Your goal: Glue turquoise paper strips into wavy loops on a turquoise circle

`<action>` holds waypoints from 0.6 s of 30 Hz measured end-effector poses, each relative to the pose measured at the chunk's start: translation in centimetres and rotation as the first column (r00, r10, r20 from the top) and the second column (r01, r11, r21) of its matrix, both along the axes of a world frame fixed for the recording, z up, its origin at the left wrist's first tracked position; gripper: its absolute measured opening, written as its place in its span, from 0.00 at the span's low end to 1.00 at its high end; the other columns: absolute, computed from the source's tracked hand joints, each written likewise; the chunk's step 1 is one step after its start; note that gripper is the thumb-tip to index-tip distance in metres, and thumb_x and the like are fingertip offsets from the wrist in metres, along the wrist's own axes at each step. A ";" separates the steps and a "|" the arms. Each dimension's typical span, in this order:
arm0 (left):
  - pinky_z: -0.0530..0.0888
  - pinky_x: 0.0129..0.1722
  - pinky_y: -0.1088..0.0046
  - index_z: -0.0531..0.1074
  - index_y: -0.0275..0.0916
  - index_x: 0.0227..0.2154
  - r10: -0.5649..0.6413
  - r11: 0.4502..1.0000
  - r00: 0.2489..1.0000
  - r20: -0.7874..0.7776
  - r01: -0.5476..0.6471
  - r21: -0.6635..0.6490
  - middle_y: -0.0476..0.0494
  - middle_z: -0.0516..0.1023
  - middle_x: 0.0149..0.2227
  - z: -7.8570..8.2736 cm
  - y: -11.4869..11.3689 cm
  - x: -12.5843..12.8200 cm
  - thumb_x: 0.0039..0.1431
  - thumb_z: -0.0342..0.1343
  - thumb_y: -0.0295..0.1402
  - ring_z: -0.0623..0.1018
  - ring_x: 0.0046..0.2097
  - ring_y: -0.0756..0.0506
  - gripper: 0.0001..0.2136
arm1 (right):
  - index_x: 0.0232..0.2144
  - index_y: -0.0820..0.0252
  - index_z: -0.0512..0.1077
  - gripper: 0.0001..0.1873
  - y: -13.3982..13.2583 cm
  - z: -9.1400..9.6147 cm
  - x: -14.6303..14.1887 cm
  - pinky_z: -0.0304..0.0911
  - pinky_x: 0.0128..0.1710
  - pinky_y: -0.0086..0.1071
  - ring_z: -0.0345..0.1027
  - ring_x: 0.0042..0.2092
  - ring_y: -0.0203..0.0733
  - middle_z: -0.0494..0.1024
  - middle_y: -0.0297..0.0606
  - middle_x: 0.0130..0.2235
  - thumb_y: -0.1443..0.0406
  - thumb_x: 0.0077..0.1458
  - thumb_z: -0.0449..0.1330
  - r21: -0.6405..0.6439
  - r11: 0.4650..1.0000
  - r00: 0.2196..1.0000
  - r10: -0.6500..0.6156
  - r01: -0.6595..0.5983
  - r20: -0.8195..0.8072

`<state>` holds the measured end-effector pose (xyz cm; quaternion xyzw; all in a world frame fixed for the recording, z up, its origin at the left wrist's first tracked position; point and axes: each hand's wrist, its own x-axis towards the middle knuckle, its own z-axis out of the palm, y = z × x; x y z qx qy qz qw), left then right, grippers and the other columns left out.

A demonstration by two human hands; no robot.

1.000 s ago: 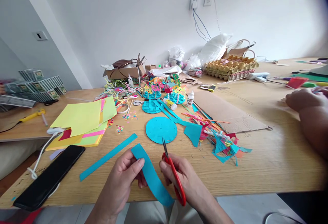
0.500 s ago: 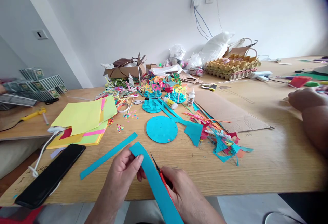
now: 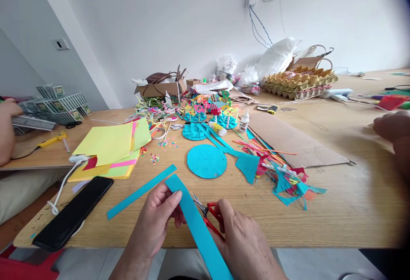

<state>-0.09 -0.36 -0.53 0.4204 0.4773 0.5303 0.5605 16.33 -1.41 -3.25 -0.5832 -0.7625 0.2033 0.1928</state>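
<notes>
My left hand (image 3: 163, 211) pinches the upper end of a long blue paper strip (image 3: 195, 224), thumb on top. The strip slants down toward me and runs out of the bottom of the view. Red-handled scissors (image 3: 213, 218) are in my right hand (image 3: 240, 237), their blades beside the strip's right edge and partly hidden behind it. A second, narrower blue strip (image 3: 142, 191) lies on the table left of my left hand. Beyond my hands lies a flat blue paper disc (image 3: 206, 161).
Coloured paper sheets (image 3: 105, 143) and a black phone (image 3: 73, 213) lie at left. Paper scraps (image 3: 288, 181) and flat cardboard (image 3: 297, 139) are at right. Behind the disc stand a glue bottle (image 3: 244, 122) and decorated blue discs. Other people's hands show at both side edges.
The scissors have turned in my right hand, and their handles now stand apart. My left hand keeps its hold on the strip. The view has shifted slightly left.
</notes>
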 end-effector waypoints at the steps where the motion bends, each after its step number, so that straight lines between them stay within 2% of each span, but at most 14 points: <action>1: 0.64 0.16 0.80 0.67 0.36 0.27 0.002 1.000 1.000 0.005 -0.002 -0.005 0.53 0.70 0.18 0.0 0.0 0.0 0.47 0.58 0.38 0.70 0.18 0.53 0.10 | 0.30 0.57 0.59 0.10 0.0 0.0 0.0 0.47 0.21 0.28 0.69 0.25 0.43 0.74 0.37 0.24 0.57 0.51 0.51 -0.022 1.000 0.999 -0.005 0.004 -0.046; 4: 0.65 0.16 0.80 0.66 0.36 0.26 0.009 1.000 1.000 -0.004 -0.009 0.006 0.53 0.70 0.17 0.0 0.1 0.1 0.47 0.58 0.38 0.69 0.18 0.52 0.10 | 0.35 0.57 0.57 0.11 0.1 -0.1 -0.1 0.48 0.21 0.27 0.63 0.22 0.37 0.70 0.30 0.21 0.58 0.52 0.51 -0.090 0.994 0.967 0.037 -0.062 -0.253; 9: 0.65 0.16 0.80 0.67 0.36 0.26 0.031 0.996 0.993 -0.113 -0.022 0.085 0.52 0.70 0.17 -0.2 0.1 0.1 0.48 0.57 0.38 0.70 0.19 0.52 0.10 | 0.34 0.57 0.60 0.11 0.0 0.3 -0.2 0.47 0.21 0.25 0.49 0.22 0.31 0.58 0.25 0.19 0.56 0.56 0.48 -0.160 0.955 0.807 0.114 -0.250 -0.579; 12: 0.66 0.16 0.79 0.67 0.37 0.26 0.048 0.992 0.980 -0.195 -0.025 0.121 0.53 0.70 0.17 -0.1 0.1 0.0 0.49 0.56 0.38 0.70 0.19 0.51 0.09 | 0.31 0.59 0.63 0.13 0.0 0.5 -0.2 0.47 0.21 0.24 0.47 0.23 0.30 0.55 0.26 0.20 0.55 0.55 0.50 -0.234 0.920 0.754 0.091 -0.313 -0.650; 18: 0.67 0.17 0.79 0.67 0.37 0.24 0.059 0.993 0.957 -0.285 -0.028 0.113 0.53 0.69 0.16 0.3 0.1 -0.1 0.47 0.57 0.37 0.70 0.19 0.51 0.08 | 0.28 0.60 0.63 0.16 0.0 0.9 -0.1 0.49 0.22 0.24 0.50 0.24 0.31 0.58 0.28 0.21 0.52 0.54 0.50 -0.298 0.897 0.730 0.038 -0.326 -0.683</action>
